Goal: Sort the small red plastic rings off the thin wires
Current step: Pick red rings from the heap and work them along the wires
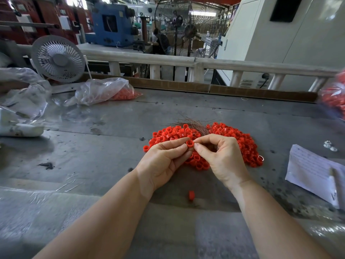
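One red ring [190,143] is pinched between both hands, left hand [164,163] and right hand [222,156], above the ring pile [233,139]; it should be held steady while any wire is drawn out.

Factory floor: scuffed grey workbench [93,139], blue machine [112,23] and white machine housing [280,34] behind, big pedestal fan [188,28], bagged red parts [106,91], heap of red rings [235,141].
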`<state>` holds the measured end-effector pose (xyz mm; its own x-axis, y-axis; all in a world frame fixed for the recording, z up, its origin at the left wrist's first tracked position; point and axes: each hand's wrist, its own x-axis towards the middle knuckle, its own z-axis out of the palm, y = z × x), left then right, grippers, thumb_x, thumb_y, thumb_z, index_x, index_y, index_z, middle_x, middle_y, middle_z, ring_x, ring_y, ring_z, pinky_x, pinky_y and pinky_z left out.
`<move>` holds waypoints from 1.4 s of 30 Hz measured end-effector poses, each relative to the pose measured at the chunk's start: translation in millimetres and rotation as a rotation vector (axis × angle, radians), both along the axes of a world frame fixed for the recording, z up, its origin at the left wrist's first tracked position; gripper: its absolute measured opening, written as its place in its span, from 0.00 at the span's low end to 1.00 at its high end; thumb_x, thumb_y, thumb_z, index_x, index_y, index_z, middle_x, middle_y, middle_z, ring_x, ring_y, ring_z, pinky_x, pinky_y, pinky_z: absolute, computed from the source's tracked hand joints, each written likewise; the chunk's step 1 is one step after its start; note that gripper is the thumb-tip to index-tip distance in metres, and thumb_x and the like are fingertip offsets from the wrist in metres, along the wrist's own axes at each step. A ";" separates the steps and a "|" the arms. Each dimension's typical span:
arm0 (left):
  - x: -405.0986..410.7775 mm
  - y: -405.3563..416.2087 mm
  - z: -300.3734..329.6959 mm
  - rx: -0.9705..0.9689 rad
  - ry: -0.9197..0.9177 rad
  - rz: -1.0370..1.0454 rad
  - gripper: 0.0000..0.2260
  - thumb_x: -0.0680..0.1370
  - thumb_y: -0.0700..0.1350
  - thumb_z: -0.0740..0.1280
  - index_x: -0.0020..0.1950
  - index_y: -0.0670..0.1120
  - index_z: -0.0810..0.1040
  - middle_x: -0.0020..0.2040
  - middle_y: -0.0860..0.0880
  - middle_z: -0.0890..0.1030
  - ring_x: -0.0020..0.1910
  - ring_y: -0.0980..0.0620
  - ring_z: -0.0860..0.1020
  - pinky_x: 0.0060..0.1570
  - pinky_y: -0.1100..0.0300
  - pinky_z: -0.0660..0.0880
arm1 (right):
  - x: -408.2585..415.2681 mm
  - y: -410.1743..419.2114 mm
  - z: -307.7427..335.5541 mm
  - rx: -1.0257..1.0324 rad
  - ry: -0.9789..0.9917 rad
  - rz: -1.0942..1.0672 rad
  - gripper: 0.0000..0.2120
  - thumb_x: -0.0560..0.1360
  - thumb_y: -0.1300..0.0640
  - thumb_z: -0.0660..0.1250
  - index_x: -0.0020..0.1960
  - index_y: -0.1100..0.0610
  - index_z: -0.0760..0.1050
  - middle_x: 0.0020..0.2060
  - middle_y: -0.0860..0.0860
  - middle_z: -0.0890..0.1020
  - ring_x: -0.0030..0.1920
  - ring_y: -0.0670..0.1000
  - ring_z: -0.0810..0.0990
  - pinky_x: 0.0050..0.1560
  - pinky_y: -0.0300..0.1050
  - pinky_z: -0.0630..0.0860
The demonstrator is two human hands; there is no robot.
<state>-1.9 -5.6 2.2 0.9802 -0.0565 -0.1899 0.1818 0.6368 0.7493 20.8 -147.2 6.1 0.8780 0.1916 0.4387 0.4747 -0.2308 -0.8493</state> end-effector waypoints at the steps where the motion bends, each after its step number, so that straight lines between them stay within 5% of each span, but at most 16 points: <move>1: -0.1 -0.1 -0.1 0.003 -0.001 0.000 0.11 0.69 0.30 0.64 0.36 0.40 0.85 0.36 0.42 0.84 0.37 0.51 0.83 0.35 0.65 0.79 | 0.2 -0.1 0.1 -0.002 0.003 0.001 0.06 0.70 0.67 0.70 0.39 0.57 0.82 0.34 0.51 0.83 0.37 0.47 0.81 0.41 0.36 0.77; 20: 0.4 0.6 -0.2 0.002 -0.005 0.002 0.16 0.74 0.27 0.60 0.36 0.39 0.85 0.37 0.41 0.84 0.38 0.50 0.84 0.35 0.65 0.79 | -0.4 0.1 0.3 0.000 0.005 -0.003 0.07 0.70 0.67 0.70 0.39 0.56 0.81 0.33 0.48 0.83 0.35 0.43 0.79 0.39 0.31 0.74; 42: -2.3 -4.9 -0.2 0.149 -0.088 0.127 0.08 0.74 0.28 0.62 0.43 0.37 0.79 0.33 0.44 0.83 0.34 0.53 0.83 0.36 0.65 0.79 | 0.2 1.7 -1.5 -0.028 -0.017 -0.037 0.07 0.70 0.66 0.71 0.38 0.55 0.82 0.33 0.47 0.83 0.35 0.41 0.79 0.39 0.30 0.74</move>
